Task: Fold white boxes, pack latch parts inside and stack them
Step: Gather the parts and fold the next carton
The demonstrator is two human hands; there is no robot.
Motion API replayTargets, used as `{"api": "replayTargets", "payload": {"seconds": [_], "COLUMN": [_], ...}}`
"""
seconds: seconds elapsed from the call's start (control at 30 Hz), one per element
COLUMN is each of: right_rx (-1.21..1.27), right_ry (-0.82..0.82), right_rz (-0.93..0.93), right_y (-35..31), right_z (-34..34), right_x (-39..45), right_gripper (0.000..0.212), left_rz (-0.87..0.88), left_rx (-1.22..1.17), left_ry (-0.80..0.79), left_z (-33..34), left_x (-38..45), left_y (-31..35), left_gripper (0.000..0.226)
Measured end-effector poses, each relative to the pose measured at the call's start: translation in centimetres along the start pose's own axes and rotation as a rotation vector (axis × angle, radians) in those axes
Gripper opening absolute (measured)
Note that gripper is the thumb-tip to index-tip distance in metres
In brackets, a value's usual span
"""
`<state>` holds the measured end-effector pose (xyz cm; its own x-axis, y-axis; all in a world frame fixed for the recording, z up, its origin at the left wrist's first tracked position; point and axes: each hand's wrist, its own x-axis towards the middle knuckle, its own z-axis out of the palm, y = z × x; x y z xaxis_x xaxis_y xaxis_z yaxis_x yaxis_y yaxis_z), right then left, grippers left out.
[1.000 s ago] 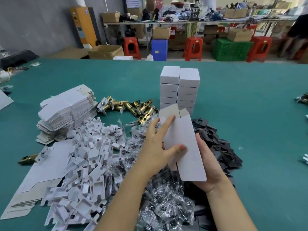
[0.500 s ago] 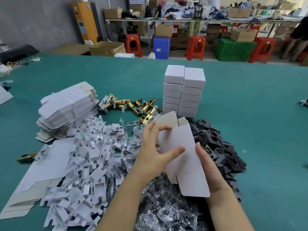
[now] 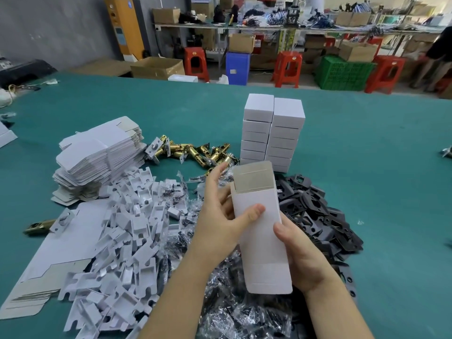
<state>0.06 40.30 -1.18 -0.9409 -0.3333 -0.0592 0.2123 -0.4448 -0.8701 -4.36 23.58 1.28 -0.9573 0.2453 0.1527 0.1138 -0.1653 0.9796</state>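
A white box blank (image 3: 263,237) is upright between both hands, its grey top flap raised. My left hand (image 3: 221,217) grips its left edge, thumb pressed on the front face, index finger stretched up. My right hand (image 3: 300,255) holds the right side from behind, thumb on the front. Behind them stand two stacks of closed white boxes (image 3: 274,133). Brass latch parts (image 3: 195,152) lie left of the stacks. A pile of flat white blanks (image 3: 97,157) sits at the left.
White card inserts (image 3: 127,238) and clear screw bags (image 3: 234,307) cover the near green table (image 3: 367,167). Black plates (image 3: 315,214) are heaped at the right. One brass latch (image 3: 46,225) lies on flat sheets at far left. Stools and crates stand beyond the table.
The blank has turned more upright and face-on, its top flap now standing up. My left thumb has slid onto the front face, and my right thumb has come round to the front.
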Motion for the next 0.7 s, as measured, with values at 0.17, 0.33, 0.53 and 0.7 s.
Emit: {"api": "replayTargets", "payload": {"seconds": [0.17,0.33,0.53,0.7], "right_rx": [0.066,-0.042,-0.205,-0.232], "right_ry": [0.121,0.238,0.274,0.324], "right_rz": [-0.046,-0.073,-0.172,-0.289], "right_y": [0.3,0.6,0.5,0.2], "right_z": [0.0,0.3,0.3,0.1], "right_x": [0.5,0.8,1.0,0.9], "right_gripper": [0.069,0.045,0.047,0.058], "left_rz": [-0.167,-0.212,-0.197,-0.217], "left_rx": [0.098,0.081,0.023,0.109], "left_ry": [-0.05,-0.053,-0.063,-0.086], "left_z": [-0.6,-1.4,-1.9,-2.0], "left_x": [0.2,0.2,0.7,0.7], "left_y": [-0.1,-0.4,-0.5,-0.5], "left_gripper": [0.046,0.015,0.022,0.049]}}
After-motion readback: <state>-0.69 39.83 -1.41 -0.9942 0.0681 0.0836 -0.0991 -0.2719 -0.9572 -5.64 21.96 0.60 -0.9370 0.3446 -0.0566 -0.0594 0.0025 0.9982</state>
